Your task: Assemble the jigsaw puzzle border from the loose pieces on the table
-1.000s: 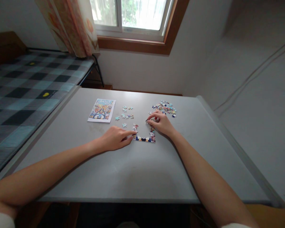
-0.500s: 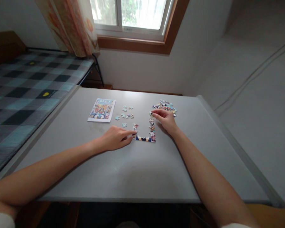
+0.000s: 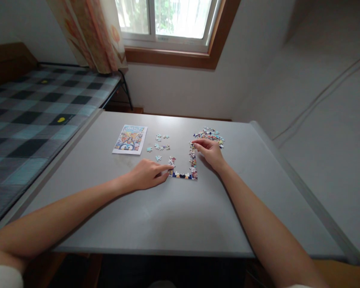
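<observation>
A U-shaped strip of joined jigsaw pieces (image 3: 193,162) lies on the grey-white table, its open side facing the window. My left hand (image 3: 148,174) rests at its lower left corner, index finger stretched out onto the left column and thumb apart. At the top of the right column, my right hand (image 3: 209,152) pinches a small puzzle piece (image 3: 192,142) between thumb and forefinger; the fingertips partly cover it. Behind that hand spreads a heap of loose puzzle pieces (image 3: 210,134). Several light-blue and mixed pieces (image 3: 162,147) lie left of the strip.
A printed picture sheet (image 3: 130,139) lies at the table's (image 3: 156,224) left rear. Beyond the left edge stands a bed with a checked cover (image 3: 87,86). A window (image 3: 180,20) with a curtain (image 3: 91,36) is ahead, and a wall with a cable (image 3: 321,94) is on the right.
Both hands keep nearly the same pose, with the left forefinger on the strip and the right fingertips at the column's top. The whole view has shifted slightly.
</observation>
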Demonstrator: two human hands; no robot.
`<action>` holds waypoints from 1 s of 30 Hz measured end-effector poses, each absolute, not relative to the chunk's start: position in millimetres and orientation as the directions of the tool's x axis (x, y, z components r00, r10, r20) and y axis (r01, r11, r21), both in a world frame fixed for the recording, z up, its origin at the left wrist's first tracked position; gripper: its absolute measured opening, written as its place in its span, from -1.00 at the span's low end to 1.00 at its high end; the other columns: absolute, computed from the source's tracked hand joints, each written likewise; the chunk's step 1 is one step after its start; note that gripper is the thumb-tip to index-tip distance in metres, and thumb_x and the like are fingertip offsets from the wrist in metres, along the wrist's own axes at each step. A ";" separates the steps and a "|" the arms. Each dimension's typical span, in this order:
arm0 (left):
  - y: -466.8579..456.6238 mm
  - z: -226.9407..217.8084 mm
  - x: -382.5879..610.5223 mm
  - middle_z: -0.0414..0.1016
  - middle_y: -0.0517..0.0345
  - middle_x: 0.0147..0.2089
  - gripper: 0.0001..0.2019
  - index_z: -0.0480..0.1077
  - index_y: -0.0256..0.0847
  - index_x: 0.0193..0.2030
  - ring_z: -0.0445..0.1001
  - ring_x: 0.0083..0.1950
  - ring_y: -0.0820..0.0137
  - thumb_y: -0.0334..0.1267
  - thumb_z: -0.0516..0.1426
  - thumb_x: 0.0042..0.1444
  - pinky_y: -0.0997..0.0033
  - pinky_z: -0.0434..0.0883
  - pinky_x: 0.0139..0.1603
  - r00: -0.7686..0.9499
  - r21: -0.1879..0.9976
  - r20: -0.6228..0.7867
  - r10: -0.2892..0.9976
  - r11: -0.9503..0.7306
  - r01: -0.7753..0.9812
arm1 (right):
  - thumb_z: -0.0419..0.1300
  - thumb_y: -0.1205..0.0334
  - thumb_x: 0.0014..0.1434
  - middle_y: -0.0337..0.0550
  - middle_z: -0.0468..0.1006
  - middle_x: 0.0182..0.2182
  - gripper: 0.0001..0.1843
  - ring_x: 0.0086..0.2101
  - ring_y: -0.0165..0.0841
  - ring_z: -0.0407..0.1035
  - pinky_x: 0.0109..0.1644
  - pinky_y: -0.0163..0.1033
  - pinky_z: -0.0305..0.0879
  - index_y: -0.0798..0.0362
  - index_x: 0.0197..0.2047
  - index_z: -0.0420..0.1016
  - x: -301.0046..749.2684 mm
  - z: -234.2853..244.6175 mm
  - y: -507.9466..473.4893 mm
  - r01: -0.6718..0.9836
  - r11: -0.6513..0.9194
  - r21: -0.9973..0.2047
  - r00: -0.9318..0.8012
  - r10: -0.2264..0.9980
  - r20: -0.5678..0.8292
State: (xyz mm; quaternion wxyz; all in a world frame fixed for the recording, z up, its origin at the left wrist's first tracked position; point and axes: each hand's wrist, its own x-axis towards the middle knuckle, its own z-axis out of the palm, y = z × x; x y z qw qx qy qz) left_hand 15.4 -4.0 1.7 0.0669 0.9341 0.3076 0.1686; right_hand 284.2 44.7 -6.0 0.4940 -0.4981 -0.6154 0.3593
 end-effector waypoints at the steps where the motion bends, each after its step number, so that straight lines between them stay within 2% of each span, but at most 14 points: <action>1: -4.0 2.1 15.5 0.50 0.22 -0.54 -0.67 0.46 -0.11 0.06 0.44 -0.54 0.51 -0.15 0.00 0.26 0.56 0.23 -0.47 0.753 0.225 0.274 0.599 -0.801 0.555 | 0.27 0.07 -0.03 -0.19 0.58 -0.43 -0.76 -0.41 -0.39 0.40 -0.25 -0.23 0.34 0.05 -0.36 0.58 284.1 -5.9 44.5 0.260 0.247 -0.933 -0.017 0.968 0.252; 30: -3.7 0.5 14.6 0.52 0.22 -0.50 -0.67 0.44 -0.08 0.09 0.45 -0.53 0.50 -0.15 0.01 0.26 0.54 0.22 -0.47 0.756 0.228 0.260 0.600 -0.799 0.556 | 0.30 0.08 -0.07 -0.16 0.60 -0.46 -0.77 -0.43 -0.36 0.44 -0.32 -0.23 0.38 0.07 -0.39 0.58 282.9 -8.3 45.3 0.236 0.212 -0.949 -0.033 0.977 0.210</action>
